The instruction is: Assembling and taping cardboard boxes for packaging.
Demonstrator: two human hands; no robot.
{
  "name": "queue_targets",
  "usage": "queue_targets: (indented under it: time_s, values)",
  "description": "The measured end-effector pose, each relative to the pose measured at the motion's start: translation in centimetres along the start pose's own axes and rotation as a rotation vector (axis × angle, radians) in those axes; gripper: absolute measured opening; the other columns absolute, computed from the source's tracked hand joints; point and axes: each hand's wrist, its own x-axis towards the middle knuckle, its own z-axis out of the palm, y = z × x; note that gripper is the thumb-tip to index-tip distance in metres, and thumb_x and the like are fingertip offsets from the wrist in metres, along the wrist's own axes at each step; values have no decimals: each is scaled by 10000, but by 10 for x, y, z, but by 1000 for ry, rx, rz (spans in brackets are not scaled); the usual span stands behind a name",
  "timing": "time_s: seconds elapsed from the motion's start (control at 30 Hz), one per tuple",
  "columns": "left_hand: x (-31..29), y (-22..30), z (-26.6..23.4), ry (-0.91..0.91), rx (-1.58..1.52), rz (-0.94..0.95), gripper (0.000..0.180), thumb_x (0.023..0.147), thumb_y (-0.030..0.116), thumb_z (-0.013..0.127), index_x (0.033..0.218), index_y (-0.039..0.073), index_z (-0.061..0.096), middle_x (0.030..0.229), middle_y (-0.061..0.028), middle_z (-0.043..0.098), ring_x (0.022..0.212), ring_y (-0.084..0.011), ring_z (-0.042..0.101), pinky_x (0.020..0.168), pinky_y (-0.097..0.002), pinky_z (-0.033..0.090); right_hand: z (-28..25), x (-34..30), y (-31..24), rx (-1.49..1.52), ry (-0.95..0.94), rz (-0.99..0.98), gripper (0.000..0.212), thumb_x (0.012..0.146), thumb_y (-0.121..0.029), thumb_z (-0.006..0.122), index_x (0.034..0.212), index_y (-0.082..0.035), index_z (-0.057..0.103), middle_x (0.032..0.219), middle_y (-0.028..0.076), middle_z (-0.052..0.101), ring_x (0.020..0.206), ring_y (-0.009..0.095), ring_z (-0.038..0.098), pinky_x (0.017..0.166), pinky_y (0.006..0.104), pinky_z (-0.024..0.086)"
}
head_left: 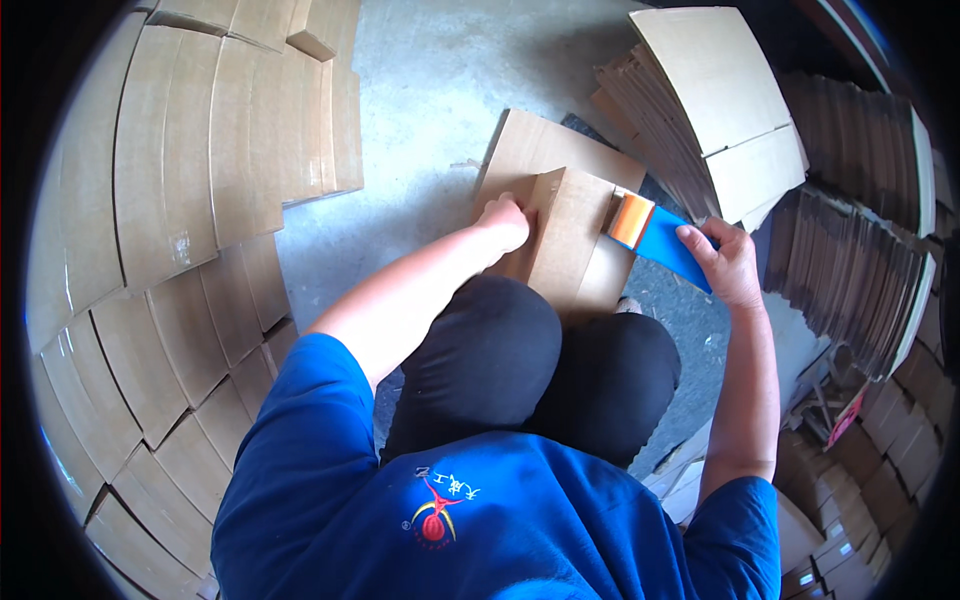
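Note:
A brown cardboard box point(572, 235) stands in front of my knees, upright on flat cardboard. My left hand point(507, 224) is closed against its left side, with the fingertips partly hidden at the cardboard. In my right hand point(730, 265) is a tape dispenser, its blue handle point(672, 245) gripped with the thumb on top. The dispenser's orange tape roll point(631, 221) is at the right side of the box, close to its upper edge. Whether tape is stuck to the box there I cannot tell.
Stacked cardboard boxes point(165, 150) form a wall along the left. A leaning pile of flat cardboard point(715, 85) stands at the far right, with bundled flat sheets point(850, 265) beyond my right arm. A flat cardboard sheet point(535, 145) lies on the grey floor point(420, 90) behind the box.

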Motion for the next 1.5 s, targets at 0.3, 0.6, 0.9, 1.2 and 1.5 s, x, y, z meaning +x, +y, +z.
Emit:
queue_targets:
  time_s: [0.3, 0.6, 0.9, 1.2, 1.5]
  values:
    - [21, 10, 12, -89, -277, 298, 535, 1039, 453, 314, 1184, -9, 541, 1229, -290, 565, 1173, -452, 544, 1013, -458, 416, -1, 4, 3, 31, -5, -35, 500, 844, -487, 718, 803, 10, 682, 660, 109, 627, 607, 160, 607, 600, 328, 510]
    - [17, 65, -23, 311, -39, 1030, 182, 933, 232, 601, 995, 81, 682, 1099, -112, 647, 1057, -325, 575, 941, -410, 456, -2, 1, 9, 87, -40, -8, 560, 873, -548, 671, 809, 9, 676, 647, 104, 615, 605, 154, 603, 594, 330, 505]
    - [21, 108, -17, -459, 84, 655, 303, 903, 342, 696, 920, 39, 705, 898, -88, 694, 843, -177, 642, 786, -321, 507, -6, 3, 11, 59, -72, -69, 602, 856, -601, 660, 810, -1, 696, 664, 125, 641, 608, 192, 647, 618, 338, 536]
    - [17, 111, -17, -487, 12, 512, 268, 908, 304, 712, 853, 44, 679, 788, -24, 652, 736, -103, 556, 710, -275, 475, -54, -23, 83, 116, -68, 9, 573, 812, -562, 728, 764, 6, 659, 624, 71, 561, 584, 116, 548, 570, 316, 476]
    - [17, 108, -12, -420, -9, 527, 275, 901, 314, 721, 885, 41, 688, 776, -10, 615, 752, -99, 535, 721, -261, 471, -6, 9, 105, -219, -32, -52, 547, 826, -557, 691, 741, -18, 655, 643, 168, 621, 609, 313, 628, 607, 405, 506]
